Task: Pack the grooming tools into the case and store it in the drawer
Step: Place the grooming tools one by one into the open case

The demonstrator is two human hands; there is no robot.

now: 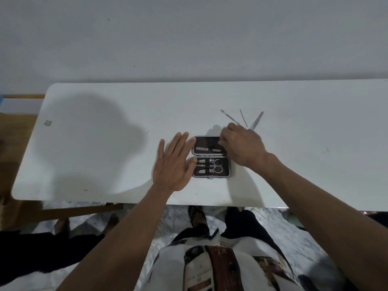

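The case (pixel 211 156) lies open on the desk (pixel 105 143), near its front edge and right of the middle. Its near half holds scissors (pixel 218 165) and clippers (pixel 201 160) under straps; the far half holds two small tools. The left hand (pixel 175 162) rests flat beside the case's left side, fingers spread, thumb touching the case and holding nothing. The right hand (pixel 241 143) hovers over the far half's right end, fingers curled; whether they pinch a tool is hard to tell. Three thin picks (pixel 243 118) lie fanned on the desk just beyond that hand.
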